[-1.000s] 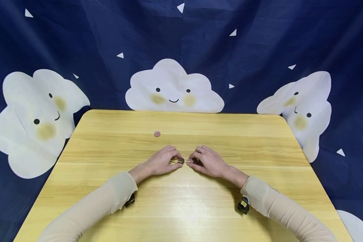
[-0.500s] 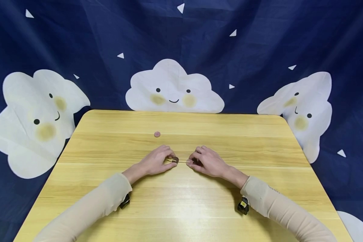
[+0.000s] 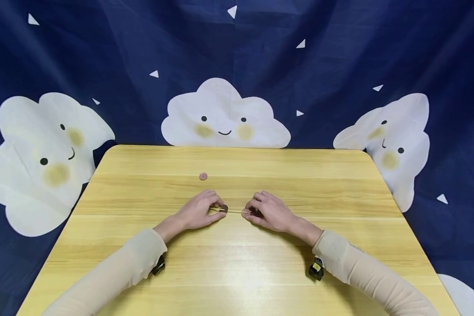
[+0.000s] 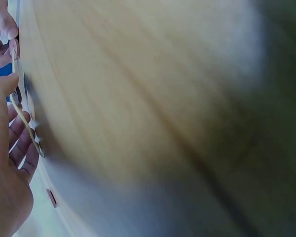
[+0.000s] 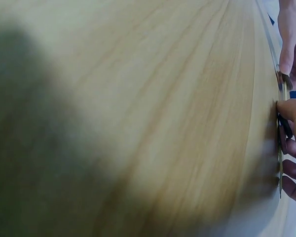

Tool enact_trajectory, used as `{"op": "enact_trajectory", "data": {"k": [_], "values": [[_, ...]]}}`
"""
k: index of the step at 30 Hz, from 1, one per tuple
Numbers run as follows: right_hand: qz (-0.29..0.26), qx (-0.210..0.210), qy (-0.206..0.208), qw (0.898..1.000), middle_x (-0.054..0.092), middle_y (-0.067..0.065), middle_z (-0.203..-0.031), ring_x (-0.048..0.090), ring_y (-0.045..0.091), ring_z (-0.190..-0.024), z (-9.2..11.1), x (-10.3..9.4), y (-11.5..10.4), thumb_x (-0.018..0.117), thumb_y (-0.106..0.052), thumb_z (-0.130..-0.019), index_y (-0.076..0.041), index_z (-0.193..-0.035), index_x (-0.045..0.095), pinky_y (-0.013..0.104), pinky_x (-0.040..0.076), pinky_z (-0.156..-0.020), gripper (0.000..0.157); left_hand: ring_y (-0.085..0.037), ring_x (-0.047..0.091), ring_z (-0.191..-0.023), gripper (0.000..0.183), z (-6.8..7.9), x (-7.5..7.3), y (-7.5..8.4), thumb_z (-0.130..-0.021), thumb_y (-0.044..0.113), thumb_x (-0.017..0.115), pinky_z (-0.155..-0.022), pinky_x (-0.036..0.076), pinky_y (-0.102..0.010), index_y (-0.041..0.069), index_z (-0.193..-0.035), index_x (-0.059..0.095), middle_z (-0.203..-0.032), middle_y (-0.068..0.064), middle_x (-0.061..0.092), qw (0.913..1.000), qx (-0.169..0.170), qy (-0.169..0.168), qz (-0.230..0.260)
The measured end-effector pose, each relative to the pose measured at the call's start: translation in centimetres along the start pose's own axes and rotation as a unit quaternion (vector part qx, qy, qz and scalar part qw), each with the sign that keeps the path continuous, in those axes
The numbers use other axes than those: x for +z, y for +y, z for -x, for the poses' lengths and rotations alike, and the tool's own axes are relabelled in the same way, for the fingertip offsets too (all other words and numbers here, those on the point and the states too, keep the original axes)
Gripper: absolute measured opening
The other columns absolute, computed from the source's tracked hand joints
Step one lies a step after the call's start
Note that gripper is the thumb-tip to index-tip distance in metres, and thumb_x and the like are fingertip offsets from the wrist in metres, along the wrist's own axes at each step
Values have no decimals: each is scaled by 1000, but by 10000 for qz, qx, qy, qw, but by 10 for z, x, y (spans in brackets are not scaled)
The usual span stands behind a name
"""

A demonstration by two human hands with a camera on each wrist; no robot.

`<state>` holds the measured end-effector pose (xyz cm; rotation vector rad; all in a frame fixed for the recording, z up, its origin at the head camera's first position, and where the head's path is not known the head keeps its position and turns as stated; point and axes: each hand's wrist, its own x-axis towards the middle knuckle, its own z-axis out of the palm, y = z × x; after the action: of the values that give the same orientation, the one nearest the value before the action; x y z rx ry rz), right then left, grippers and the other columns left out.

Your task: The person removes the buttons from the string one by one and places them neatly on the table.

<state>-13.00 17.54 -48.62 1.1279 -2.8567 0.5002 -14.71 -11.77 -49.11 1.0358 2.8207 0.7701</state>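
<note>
Between thumb and fingers, my left hand (image 3: 197, 211) pinches a dark brown button (image 3: 224, 209) strung on a pale cord (image 3: 235, 212). The cord runs across to a pinkish button (image 3: 245, 213), which my right hand (image 3: 273, 213) pinches at its edge. Something dark, apparently another button (image 5: 286, 127), sits within the right hand's grip, partly covered by the fingers. In the left wrist view, a tail of the cord (image 4: 27, 122) trails past the left fingers. Both hands rest low over the table, a short gap apart.
A loose pinkish button (image 3: 203, 176) lies flat on the wooden table (image 3: 300, 175), beyond the left hand. Behind the table's far edge hangs a dark blue curtain (image 3: 134, 35) printed with clouds.
My left hand has slid left with the dark brown button, so more cord shows between the two buttons. The right hand stays almost in place. The head view has shifted slightly.
</note>
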Motion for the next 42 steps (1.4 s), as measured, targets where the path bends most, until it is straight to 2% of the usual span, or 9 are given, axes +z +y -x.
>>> {"op": "enact_trajectory", "data": {"k": [7,13,34,42], "values": [[84,-72,80,9999,67,-4,-104,53,12,-90,-1,1,0,71,-41,-100,-23,-113,74,29,48,-78,23,-11,59,-97,28,4,-2,-7,-92,38,80,-90,55,-34,16,-109,73,-98,5,65,10000,-9,97,-20],[36,25,-22,10000,68,-3,-106,55,14,-92,-1,1,0,71,-41,-100,-22,-114,74,31,50,-80,24,-11,59,-96,28,7,-6,-11,-93,37,80,-90,55,-34,15,-108,73,-97,5,65,9998,17,154,-78],[46,19,-51,10000,68,-2,-106,53,14,-90,-1,2,1,70,-41,-100,-21,-116,74,30,48,-79,26,-11,58,-93,25,23,-18,-25,-92,36,81,-85,54,-34,17,-107,73,-96,6,65,9990,-211,389,-44],[67,-5,-27,10000,69,-2,-107,56,14,-92,-2,2,1,71,-41,-100,-21,-116,74,31,51,-81,26,-11,60,-93,25,26,-23,-30,-92,36,81,-88,56,-37,17,-106,73,-96,5,66,9984,-250,507,-71]]}}
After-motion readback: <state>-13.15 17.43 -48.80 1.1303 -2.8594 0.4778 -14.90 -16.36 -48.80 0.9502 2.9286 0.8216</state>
